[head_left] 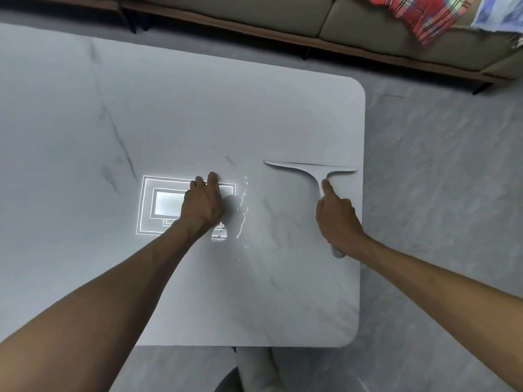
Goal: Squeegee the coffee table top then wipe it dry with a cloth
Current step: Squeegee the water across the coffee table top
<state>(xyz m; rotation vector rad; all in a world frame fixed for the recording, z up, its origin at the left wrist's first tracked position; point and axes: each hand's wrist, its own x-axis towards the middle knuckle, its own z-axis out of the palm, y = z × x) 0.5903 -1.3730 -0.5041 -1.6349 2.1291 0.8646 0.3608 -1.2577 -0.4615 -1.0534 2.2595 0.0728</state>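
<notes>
Right hand [338, 219] curled round the squeegee [311, 169] handle, forefinger stretched straight along the stem toward the blade. Left hand [202, 206] palm down on the surface [198, 108], fingers loose and holding nothing, resting over a bright reflection [158, 205] of nested rectangles.

Squeegee near the right edge of the surface, roughly midway between the far and near edges. Blade's long axis left to right, about parallel to the far edge, right tip just short of the right edge. Handle at right angles to the blade, running back toward the near edge, butt poking out below the right wrist. Blade end pointing away, toward the far edge. Blade lip touching the surface or not: cannot tell.

Thin streak of water [243, 210] between the two hands, just right of the left hand, running far to near.

Grey floor [438, 165] beyond the right edge. Sofa [311, 21] past the far edge, plaid fabric [424, 12] on its seat.
</notes>
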